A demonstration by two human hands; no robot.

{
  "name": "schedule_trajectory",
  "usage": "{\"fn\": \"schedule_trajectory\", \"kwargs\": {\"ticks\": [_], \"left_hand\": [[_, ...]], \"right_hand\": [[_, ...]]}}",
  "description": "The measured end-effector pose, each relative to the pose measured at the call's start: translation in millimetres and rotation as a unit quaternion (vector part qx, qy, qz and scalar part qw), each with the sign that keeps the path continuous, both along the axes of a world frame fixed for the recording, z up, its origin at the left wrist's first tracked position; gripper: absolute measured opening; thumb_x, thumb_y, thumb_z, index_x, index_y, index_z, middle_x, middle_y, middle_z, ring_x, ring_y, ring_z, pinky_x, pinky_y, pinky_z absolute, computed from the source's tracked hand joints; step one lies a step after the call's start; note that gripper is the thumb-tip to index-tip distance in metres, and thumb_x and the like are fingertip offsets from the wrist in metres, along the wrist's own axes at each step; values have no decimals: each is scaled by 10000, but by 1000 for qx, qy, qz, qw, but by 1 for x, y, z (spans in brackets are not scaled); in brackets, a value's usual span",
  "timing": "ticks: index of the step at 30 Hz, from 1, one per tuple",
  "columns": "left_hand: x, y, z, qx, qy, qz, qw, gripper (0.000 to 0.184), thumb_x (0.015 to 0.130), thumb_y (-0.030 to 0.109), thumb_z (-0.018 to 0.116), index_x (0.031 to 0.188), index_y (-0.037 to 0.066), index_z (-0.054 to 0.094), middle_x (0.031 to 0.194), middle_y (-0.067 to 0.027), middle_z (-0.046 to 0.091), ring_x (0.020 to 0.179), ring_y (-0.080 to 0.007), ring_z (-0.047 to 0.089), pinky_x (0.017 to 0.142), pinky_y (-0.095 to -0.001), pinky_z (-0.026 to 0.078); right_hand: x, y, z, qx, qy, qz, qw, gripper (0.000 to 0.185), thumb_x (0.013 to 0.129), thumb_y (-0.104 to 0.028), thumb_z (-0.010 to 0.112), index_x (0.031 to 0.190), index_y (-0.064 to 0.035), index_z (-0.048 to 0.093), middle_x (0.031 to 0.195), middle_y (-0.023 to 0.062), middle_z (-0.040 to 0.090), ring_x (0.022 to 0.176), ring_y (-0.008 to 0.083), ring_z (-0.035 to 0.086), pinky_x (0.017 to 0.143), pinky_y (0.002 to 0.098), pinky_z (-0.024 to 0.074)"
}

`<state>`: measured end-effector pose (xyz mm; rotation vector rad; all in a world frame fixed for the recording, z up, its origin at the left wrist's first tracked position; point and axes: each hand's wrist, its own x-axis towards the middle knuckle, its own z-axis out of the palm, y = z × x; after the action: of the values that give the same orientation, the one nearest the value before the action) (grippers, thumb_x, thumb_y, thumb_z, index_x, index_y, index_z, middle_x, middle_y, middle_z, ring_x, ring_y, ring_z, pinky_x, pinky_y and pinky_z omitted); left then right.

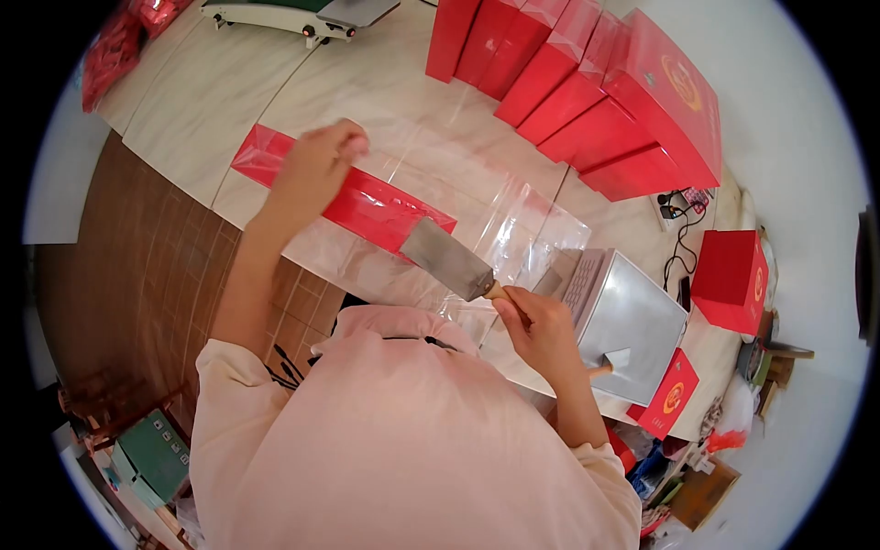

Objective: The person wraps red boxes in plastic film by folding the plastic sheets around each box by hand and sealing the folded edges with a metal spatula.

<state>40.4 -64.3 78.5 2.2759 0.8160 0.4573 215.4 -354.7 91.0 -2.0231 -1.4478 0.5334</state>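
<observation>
My right hand (541, 328) grips the wooden handle of a wide metal scraper (449, 259). The blade's flat end meets the right end of a long red box (390, 209) wrapped in clear film. Over the middle of that box is my left hand (316, 168), its fingers curled in; whatever they hold, if anything, is hidden. Clear plastic film (513, 229) lies loose on the table to the right of the box, wrinkled and shiny. Part of the box is covered by my left hand and wrist.
Several red boxes (577, 92) stand in a row at the back. On the right are a flat metal-topped device (632, 312) with a second scraper (616, 361) on it, a red box (731, 280) and black cables (680, 243). A green-topped machine (307, 18) stands at the far left.
</observation>
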Motion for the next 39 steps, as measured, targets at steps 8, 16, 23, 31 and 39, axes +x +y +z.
{"fn": "schedule_trajectory", "kwargs": {"ticks": [8,16,23,31,39], "left_hand": [[-95,71,-37,-69,-250,238,936,484,1041,409,287,1164,34,566,1179,-87,632,1115,-208,572,980,-328,409],[-95,85,-90,-364,-418,154,818,829,957,658,119,1325,12,487,1310,-126,561,1254,-228,482,1097,-376,303],[-86,98,-119,-245,-422,162,857,956,854,800,107,1246,26,510,1129,-152,614,1087,-228,558,988,-347,390],[-83,107,-143,-272,-509,155,802,896,799,850,246,1158,49,425,1136,-233,593,1049,-303,576,933,-396,441],[-82,108,-147,-270,-517,162,796,877,804,845,255,1136,50,423,1143,-246,592,1048,-322,582,934,-406,444]], "right_hand": [[-13,25,-2,103,15,133,986,154,858,-172,677,920,-33,650,680,95,618,524,261,576,462,343,435],[-42,104,-10,53,-59,176,981,160,869,-161,666,947,-32,611,684,84,627,528,259,591,461,338,449],[-57,109,-7,21,-106,22,994,114,896,-143,638,948,-42,623,603,153,562,493,311,566,460,369,423],[-72,70,-8,5,-153,-90,984,100,909,-133,613,934,-36,606,604,159,559,487,326,554,449,387,410],[-66,22,-10,-32,-176,-143,974,142,905,-152,619,974,-32,588,626,138,586,528,318,586,469,403,429]]}}
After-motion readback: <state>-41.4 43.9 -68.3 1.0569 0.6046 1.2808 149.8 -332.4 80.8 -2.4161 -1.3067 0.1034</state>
